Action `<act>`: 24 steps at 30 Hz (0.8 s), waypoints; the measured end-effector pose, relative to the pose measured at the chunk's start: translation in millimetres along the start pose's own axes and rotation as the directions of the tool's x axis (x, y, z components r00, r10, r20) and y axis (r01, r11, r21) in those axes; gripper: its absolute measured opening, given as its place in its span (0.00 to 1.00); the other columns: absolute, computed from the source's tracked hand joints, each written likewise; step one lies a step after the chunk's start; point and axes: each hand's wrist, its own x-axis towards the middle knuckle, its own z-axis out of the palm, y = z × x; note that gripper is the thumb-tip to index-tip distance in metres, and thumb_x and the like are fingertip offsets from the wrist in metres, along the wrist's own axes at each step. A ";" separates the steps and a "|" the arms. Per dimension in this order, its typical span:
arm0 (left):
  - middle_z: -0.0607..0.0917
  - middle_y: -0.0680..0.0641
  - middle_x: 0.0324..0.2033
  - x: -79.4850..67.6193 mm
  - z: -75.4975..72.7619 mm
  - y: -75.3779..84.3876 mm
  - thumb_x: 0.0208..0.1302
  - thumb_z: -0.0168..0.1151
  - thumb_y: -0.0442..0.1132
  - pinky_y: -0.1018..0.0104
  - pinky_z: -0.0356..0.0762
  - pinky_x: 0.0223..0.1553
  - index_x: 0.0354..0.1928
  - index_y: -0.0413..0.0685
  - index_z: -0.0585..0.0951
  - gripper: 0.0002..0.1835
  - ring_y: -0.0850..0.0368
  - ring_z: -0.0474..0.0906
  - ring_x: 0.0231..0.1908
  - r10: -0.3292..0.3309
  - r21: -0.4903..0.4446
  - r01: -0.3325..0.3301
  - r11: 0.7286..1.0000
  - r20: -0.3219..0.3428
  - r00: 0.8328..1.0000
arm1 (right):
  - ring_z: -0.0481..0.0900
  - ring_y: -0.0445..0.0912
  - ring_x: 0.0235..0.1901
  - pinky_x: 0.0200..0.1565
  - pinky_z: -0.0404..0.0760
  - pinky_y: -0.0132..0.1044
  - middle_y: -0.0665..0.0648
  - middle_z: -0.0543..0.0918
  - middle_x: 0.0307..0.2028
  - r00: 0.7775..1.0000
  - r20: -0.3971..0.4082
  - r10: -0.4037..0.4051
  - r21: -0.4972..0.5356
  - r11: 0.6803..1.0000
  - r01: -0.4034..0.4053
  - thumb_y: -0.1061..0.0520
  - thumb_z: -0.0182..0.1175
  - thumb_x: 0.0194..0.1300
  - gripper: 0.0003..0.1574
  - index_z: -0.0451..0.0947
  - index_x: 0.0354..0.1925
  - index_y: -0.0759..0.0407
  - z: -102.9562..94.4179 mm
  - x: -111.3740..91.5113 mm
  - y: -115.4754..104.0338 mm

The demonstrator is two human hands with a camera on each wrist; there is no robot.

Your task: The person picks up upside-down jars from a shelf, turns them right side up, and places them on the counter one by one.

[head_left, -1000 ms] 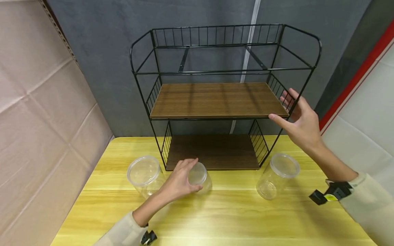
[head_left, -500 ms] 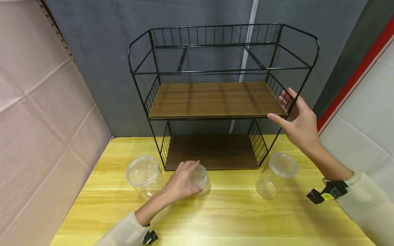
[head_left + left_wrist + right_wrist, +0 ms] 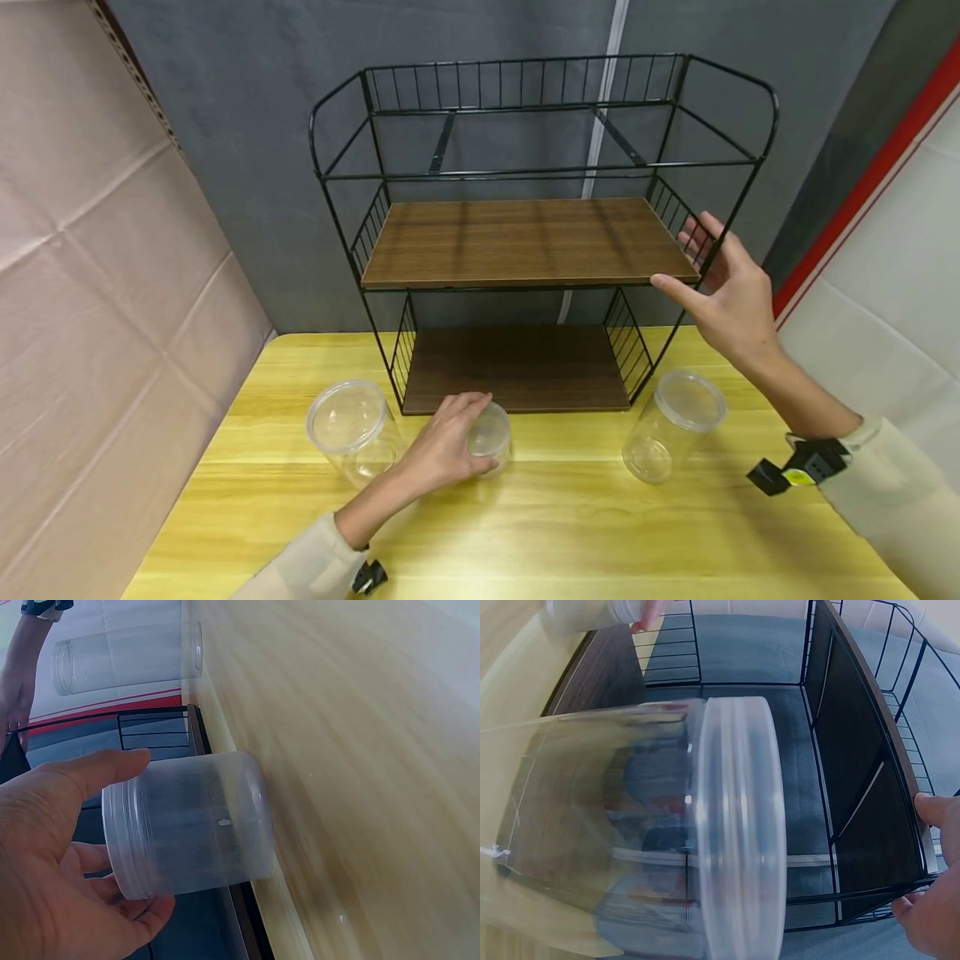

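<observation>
My left hand (image 3: 450,442) grips a short clear plastic jar (image 3: 199,825) by its lid, thumb on one side and fingers on the other. The jar stands close over the wooden table, just in front of the rack's bottom shelf. At the right end of a black wire rack (image 3: 551,287), my right hand (image 3: 731,304) holds the frame at middle-shelf height. Its thumb lies on the front edge of the brown shelf board (image 3: 525,242), with the fingers around the side wires. Nearest below that hand is a tall lidded clear jar (image 3: 675,425).
Another wide clear jar (image 3: 352,433) stands left of my left forearm. The rack's lower board (image 3: 517,367) lies low over the yellow wooden table (image 3: 570,533). A grey backdrop (image 3: 495,33) rises behind, with pale panels at both sides.
My left hand and the short jar have shifted slightly to the right, and the jar looks more upright. My right hand keeps its hold on the rack.
</observation>
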 end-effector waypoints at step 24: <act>0.67 0.52 0.68 -16.7 -50.2 17.3 0.54 0.73 0.55 0.50 0.73 0.61 0.73 0.53 0.63 0.47 0.54 0.62 0.67 0.023 -0.015 -0.025 1.000 -0.124 0.992 | 0.75 0.40 0.61 0.58 0.71 0.22 0.61 0.73 0.64 0.998 -0.006 -0.068 -0.068 0.995 0.067 0.68 0.71 0.54 0.55 0.58 0.74 0.47 -8.6 -5.2 0.3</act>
